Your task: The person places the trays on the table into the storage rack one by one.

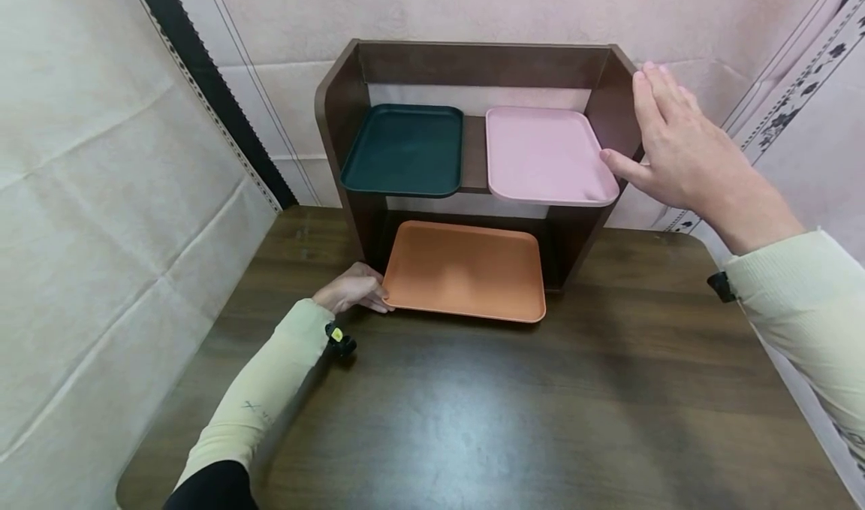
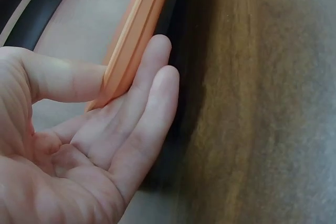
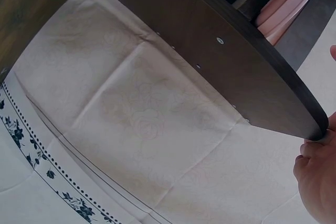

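My left hand (image 1: 354, 288) pinches the front left corner of an orange tray (image 1: 466, 272), which lies on the lower level of a dark brown two-tier shelf (image 1: 483, 64). Seen from the left wrist, the thumb (image 2: 71, 81) presses the tray's rim from one side and the fingers lie along the other. My right hand (image 1: 696, 161) rests against the shelf's right side panel (image 3: 220, 40), its fingers straight and its thumb reaching towards the pink tray (image 1: 547, 153). Only part of that hand shows in the right wrist view.
A dark green tray (image 1: 405, 149) sits left of the pink one on the upper level. The shelf stands at the back of a brown wooden table (image 1: 473, 412). Pale cloth (image 1: 101, 217) hangs behind and at the sides.
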Demonstrator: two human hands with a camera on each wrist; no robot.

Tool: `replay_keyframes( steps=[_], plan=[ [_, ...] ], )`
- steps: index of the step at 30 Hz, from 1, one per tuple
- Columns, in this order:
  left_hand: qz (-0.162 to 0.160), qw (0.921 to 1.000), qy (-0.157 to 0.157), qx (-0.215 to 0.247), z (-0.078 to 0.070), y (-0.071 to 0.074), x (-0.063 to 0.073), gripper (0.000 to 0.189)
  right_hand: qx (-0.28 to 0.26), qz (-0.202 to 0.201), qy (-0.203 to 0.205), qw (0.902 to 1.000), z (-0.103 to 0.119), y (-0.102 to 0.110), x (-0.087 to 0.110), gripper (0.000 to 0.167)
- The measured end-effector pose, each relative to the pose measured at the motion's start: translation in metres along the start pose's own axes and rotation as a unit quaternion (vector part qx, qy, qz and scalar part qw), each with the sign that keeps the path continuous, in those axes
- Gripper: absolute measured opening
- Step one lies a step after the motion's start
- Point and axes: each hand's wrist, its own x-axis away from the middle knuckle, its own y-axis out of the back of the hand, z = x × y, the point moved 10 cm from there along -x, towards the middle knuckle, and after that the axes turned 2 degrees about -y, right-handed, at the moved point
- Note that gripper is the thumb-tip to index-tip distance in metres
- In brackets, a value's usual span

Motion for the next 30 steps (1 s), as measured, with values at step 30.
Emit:
replay_keyframes(
  steps=[30],
  plan=[
    [-0.028, 0.9984, -0.006, 0.048, 0.012, 0.002, 0.001, 0.047, -0.017, -0.005, -0.005, 0.9998, -0.001, -0.002, -0.001, 0.096]
  ],
)
